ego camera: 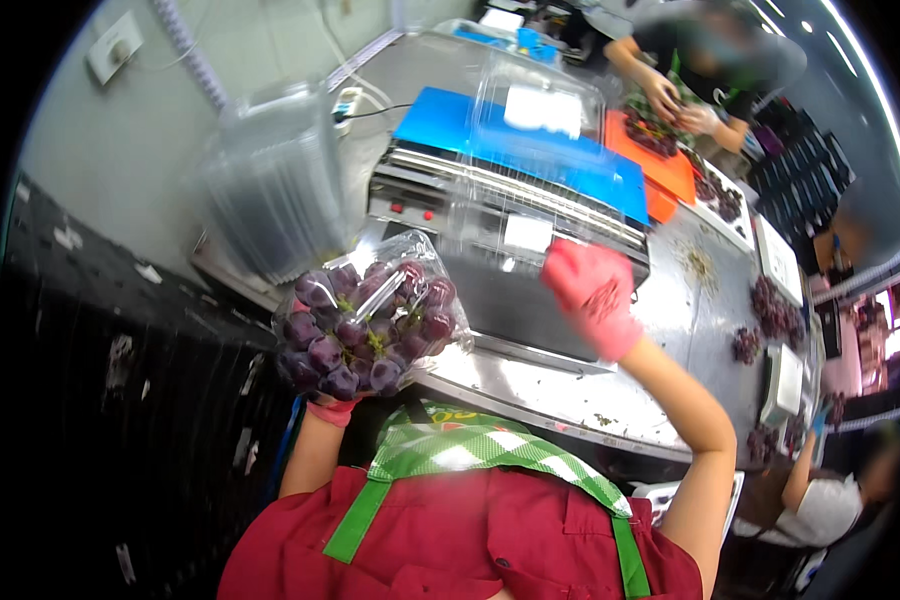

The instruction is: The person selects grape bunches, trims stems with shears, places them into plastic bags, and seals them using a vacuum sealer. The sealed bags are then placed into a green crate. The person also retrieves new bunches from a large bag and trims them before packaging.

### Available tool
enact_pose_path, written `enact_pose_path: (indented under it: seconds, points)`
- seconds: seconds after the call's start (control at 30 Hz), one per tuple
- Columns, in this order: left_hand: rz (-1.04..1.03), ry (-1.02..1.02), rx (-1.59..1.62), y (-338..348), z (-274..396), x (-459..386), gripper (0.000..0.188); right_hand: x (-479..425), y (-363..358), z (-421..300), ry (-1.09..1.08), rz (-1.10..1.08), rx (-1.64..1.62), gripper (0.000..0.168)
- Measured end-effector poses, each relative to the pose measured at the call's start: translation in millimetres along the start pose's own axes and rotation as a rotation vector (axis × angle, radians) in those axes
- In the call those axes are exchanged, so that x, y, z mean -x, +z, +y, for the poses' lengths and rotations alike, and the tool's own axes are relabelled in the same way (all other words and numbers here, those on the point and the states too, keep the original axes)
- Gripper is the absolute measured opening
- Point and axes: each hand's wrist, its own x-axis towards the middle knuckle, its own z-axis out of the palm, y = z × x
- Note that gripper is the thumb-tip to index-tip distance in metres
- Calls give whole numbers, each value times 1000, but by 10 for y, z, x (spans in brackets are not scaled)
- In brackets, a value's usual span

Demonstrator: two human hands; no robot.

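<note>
A clear plastic pack of dark purple grapes (pixel 375 322) rests on my left hand (pixel 334 409), whose pink glove shows only at the wrist and the pack's edge. My right hand (pixel 596 296), in a pink glove, is closed at the lower right corner of a clear plastic container (pixel 487 202); it seems to grip that corner, though blur hides the fingertips. This container is tilted above a wrapping machine (pixel 510 300) with a blue top sheet and red buttons. Left of the machine stands a tall stack of clear plastic containers (pixel 277 180).
Across the metal table (pixel 690 300), a person (pixel 690 97) handles grapes by an orange tray (pixel 671 176). White trays (pixel 780 255) and loose grape bunches (pixel 776 307) lie at the right. Another person (pixel 817 495) works at lower right. Black crates (pixel 120 420) stand at left.
</note>
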Motion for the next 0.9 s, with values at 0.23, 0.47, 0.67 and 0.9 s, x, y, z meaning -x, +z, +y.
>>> enact_pose_path:
  seconds: [0.23, 0.47, 0.67, 0.9]
  points:
    - [-88, 244, -130, 246, 247, -450, 49, 1060, 401, -380, 178, -280, -95, 12]
    - [149, 305, 32, 598, 459, -642, 58, 1195, 395, -320, 256, -414, -224, 7]
    - [-28, 335, 264, 641, 467, -803, 58, 1098, 379, -381, 198, -273, -316, 24]
    - [-140, 421, 354, 643, 661, -996, 57, 977, -83, 4, 1181, 242, -1777, 53]
